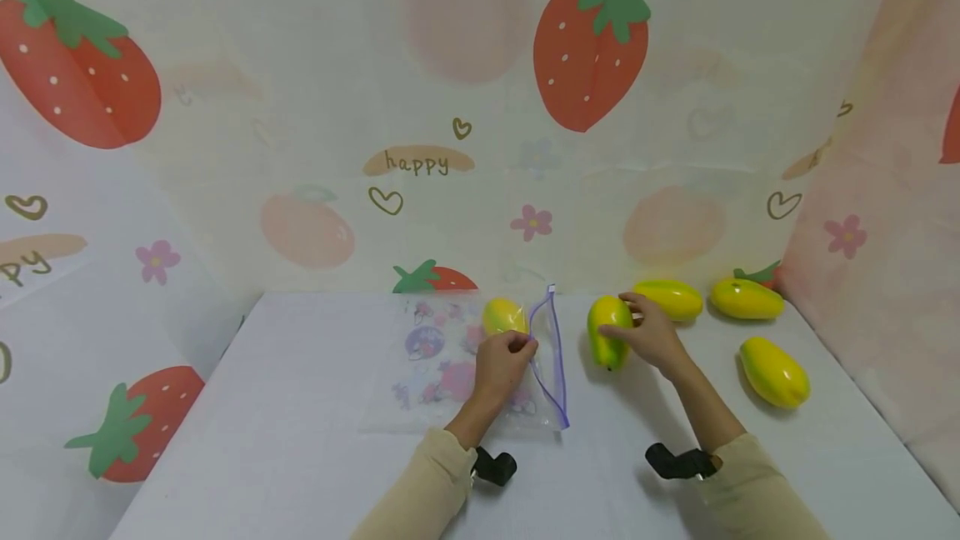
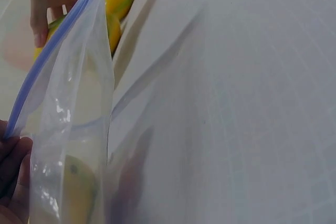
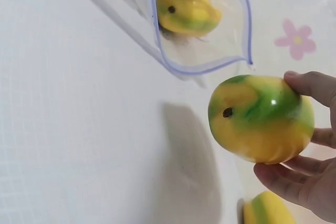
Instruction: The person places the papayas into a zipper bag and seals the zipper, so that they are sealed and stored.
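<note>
A clear zip bag (image 1: 442, 390) with cartoon prints and a purple zip edge lies on the table. My left hand (image 1: 501, 365) pinches the edge of its mouth, which gapes toward the right. One yellow-green papaya (image 3: 186, 14) is inside the bag, near the opening. To the right of the mouth, my right hand (image 1: 654, 338) grips a second papaya (image 3: 257, 121) by its sides, outside the bag. In the left wrist view the bag's plastic (image 2: 68, 98) covers part of the right hand and its papaya.
Two papayas lie along the back of the table, one behind the right hand (image 1: 675, 301) and one at the back right corner (image 1: 746, 298). Another papaya (image 1: 775, 373) rests near the right edge. Fruit-printed cloth (image 1: 480, 107) walls in the white table (image 1: 285, 423).
</note>
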Available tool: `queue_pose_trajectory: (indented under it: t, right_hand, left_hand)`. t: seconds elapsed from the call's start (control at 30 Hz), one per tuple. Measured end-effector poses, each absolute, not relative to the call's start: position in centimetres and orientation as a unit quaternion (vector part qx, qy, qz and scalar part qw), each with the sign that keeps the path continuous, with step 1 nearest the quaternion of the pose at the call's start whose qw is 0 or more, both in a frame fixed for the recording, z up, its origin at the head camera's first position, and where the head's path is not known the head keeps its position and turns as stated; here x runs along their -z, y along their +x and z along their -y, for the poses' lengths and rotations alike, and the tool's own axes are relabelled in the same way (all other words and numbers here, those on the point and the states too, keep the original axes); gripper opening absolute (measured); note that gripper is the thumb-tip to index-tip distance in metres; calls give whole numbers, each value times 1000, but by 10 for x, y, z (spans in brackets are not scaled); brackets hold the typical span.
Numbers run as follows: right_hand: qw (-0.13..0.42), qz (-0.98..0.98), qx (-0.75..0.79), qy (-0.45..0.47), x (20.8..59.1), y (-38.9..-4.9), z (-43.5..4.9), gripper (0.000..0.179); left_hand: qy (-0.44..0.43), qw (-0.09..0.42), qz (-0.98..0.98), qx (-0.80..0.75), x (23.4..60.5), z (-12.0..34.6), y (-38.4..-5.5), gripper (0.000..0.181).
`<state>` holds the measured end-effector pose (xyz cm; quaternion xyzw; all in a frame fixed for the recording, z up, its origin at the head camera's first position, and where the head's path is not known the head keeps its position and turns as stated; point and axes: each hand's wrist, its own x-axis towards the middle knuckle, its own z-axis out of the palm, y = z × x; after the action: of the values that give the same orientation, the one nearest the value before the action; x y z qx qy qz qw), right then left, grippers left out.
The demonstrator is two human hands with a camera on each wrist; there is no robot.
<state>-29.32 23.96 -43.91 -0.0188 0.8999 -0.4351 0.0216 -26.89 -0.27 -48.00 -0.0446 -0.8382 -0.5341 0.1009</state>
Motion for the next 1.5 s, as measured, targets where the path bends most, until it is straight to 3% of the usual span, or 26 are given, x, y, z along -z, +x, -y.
queue_pose_trajectory:
  t: [0.47, 1.5]
  right_hand:
    - [27, -892, 452, -15, 438, -297, -221, 81]
    - [8, -884, 465, -52, 462, -303, -172, 69]
  left_hand:
    - [-42, 98, 839, 533, 479, 3, -269, 16]
    - [-53, 109, 838, 532, 474, -6, -267, 19]
